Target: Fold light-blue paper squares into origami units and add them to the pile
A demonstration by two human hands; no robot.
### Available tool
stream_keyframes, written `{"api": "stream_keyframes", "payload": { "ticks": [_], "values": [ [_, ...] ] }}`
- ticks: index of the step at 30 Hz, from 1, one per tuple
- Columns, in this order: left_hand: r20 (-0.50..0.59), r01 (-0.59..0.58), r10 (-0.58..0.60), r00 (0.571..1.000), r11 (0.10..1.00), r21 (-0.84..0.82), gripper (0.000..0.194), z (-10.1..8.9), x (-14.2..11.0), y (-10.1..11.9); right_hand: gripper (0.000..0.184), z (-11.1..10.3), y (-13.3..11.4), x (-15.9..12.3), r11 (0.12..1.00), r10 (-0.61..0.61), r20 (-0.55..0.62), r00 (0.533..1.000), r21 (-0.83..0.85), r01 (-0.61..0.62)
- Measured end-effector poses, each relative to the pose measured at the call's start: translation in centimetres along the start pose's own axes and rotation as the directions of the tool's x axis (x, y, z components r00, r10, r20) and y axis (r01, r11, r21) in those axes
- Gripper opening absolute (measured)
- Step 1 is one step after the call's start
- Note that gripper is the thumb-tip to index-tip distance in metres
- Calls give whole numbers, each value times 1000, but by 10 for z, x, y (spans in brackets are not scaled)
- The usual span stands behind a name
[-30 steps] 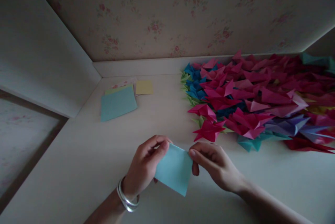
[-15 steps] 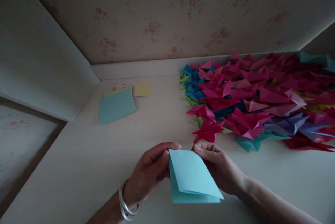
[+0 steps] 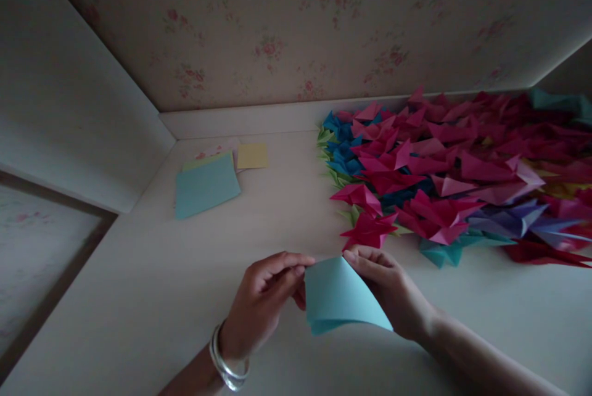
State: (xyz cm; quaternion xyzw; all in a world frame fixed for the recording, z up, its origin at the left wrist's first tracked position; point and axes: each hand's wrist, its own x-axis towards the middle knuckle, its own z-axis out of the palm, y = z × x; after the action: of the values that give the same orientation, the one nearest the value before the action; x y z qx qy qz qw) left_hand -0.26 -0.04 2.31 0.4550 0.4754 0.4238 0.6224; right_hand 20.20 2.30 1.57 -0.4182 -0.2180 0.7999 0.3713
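A folded sheet of light blue origami paper [image 3: 345, 297] is held between my two hands above the white table. My left hand [image 3: 272, 291] pinches its upper left corner between thumb and fingers; silver bangles [image 3: 226, 359] circle that wrist. At the top right corner, the thumb and fingers of my right hand [image 3: 386, 282] are closed on the paper. The sheet bows outward, and its lower edges show layers slightly apart. Parts of the fingers behind the paper are hidden.
Many folded paper pieces [image 3: 439, 168] in pink, blue, green and purple cover the table's right side. Loose light blue sheets [image 3: 208, 186] and a small yellow square [image 3: 252, 156] lie at the back left. A flowered wall [image 3: 277, 44] rises behind, and a white panel [image 3: 69, 75] stands left.
The lower edge of the light blue paper has lifted, and the paper now bows more, with its layers closer together. Both hands keep their hold in nearly the same places.
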Motion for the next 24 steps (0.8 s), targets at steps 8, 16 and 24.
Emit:
{"api": "stream_keyframes", "payload": {
  "ticks": [8,16,24],
  "values": [
    [-46,61,-66,997,993,-98,14,-1,2,6,39,-11,10,3,985,-106,54,993,-134,112],
    [-23,65,-66,998,997,-36,16,-3,4,7,39,-8,6,1,952,-151,-4,988,-269,145],
    [-153,-29,58,986,982,188,23,4,6,9,37,-3,11,2,955,-190,2,982,-230,185]
  ]
}}
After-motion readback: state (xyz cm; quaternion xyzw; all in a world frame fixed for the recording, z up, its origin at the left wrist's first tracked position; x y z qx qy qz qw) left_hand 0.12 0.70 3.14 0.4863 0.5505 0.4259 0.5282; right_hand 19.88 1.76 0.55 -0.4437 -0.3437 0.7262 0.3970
